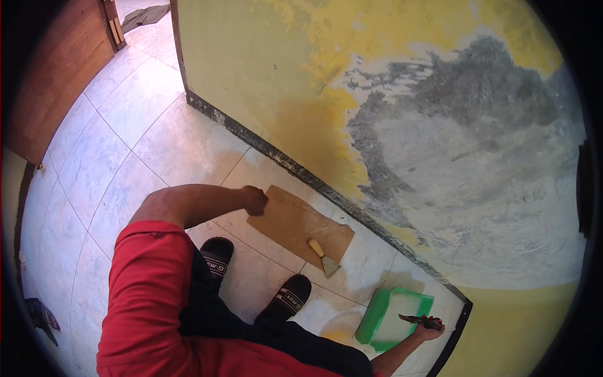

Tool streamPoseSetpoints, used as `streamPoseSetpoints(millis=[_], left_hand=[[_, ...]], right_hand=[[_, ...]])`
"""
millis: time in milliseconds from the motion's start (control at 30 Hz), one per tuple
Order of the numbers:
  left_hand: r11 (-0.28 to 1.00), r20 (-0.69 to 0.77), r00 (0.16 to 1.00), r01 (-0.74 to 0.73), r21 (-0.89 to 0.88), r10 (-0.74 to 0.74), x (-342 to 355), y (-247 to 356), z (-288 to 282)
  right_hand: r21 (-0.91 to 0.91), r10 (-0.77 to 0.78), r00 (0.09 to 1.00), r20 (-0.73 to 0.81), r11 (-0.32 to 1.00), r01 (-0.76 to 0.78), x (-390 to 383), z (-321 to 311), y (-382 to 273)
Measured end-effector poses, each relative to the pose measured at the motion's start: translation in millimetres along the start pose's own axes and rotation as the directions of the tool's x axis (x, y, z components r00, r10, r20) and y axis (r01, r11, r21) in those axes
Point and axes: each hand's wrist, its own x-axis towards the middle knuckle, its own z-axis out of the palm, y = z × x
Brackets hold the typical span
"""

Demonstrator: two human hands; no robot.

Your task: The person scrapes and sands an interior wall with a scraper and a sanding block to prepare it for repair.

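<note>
My left hand (255, 201) is closed, with its fingers curled at the left end of a brown cardboard sheet (289, 217). From this angle I cannot tell whether it grips the sheet. A putty knife (322, 256) with a pale wooden handle lies on the sheet, its blade partly over the near edge. Over on the right, my right hand (433, 329) is closed round a dark, narrow tool (409, 319) with a pointed end; its kind is unclear. The tool hangs over a green rectangular tray (370, 314) that has whitish material inside.
A yellow wall (251, 63) with a large grey-white plastered patch (452, 169) rises ahead, edged by a dark baseboard (270, 151). Pale tiles (157, 125) cover the floor. A brown wooden door (59, 75) is at the left; a dark shoe (45, 317) lies lower left.
</note>
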Motion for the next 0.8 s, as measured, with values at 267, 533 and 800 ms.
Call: streamPoseSetpoints(millis=[267, 533, 800], left_hand=[[0.806, -0.052, 0.902, -0.408, -0.429, 0.429, 8.3, 131.0, -28.8], [0.420, -0.211, 0.853, -0.433, -0.798, 0.478, -48.8, 194.6, -100.1], [0.412, -0.599, 0.800, -0.556, -0.722, 0.032, -12.9, 151.7, -82.9]], right_hand=[[0.023, 0.034, 0.784, 0.620, 0.998, -0.061, -115.5, 167.0, -31.6], [-0.250, 0.437, 0.584, 0.684, 0.893, -0.375, -268.8, 294.9, 58.1], [-0.465, 0.587, 0.481, 0.651, 0.809, -0.358, -287.3, 274.0, 172.5]])
